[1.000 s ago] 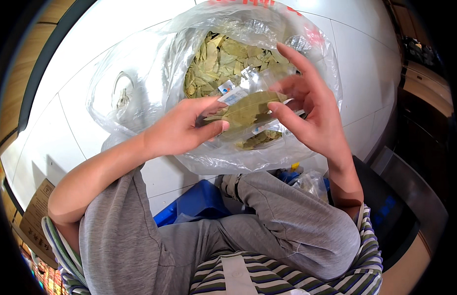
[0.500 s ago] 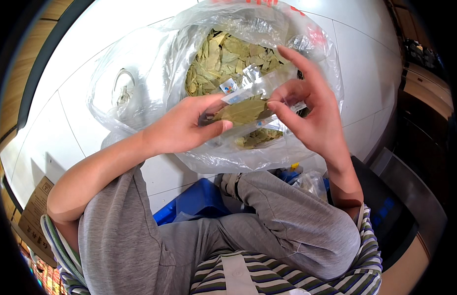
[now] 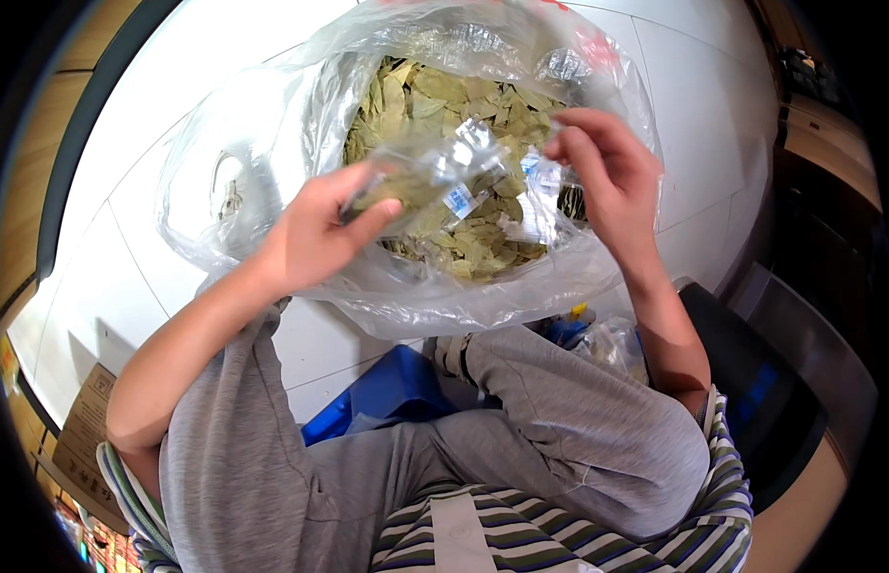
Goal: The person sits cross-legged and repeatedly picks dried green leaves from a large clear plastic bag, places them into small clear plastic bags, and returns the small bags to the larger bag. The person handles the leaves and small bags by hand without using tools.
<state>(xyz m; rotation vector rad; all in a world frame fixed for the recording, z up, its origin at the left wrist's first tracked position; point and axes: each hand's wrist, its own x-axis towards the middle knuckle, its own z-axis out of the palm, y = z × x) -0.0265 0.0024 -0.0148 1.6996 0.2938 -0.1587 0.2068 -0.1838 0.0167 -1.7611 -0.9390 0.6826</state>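
- Nearest, at the lower edge, is a striped shirt, with grey trousers beyond it, the legs bent and spread.
- Between the legs a blue plastic container sits on the floor, which is laid with pale tiles.
- Just beyond the bent right leg lies a crumpled clear bundle, with bits of blue and yellow beside it.
- Farther out, the left hand is closed, thumb against fingers, on the near-left end of a small clear packet; the packet is blurred, greenish inside, and held above the big bag's opening.
- Across from it, the right hand has its fingers curled in and the thumb close to them; a blurred clear scrap shows at the tips, but whether it is gripped I cannot tell.
- Below that hand, clear packets with white and blue printing lie over the leaves.
- Under both hands a large clear plastic bag stands open on the floor, with many dried leaves, flat and yellow-green, inside.
- Off to the far left, wooden furniture with a dark edge borders the tiles.
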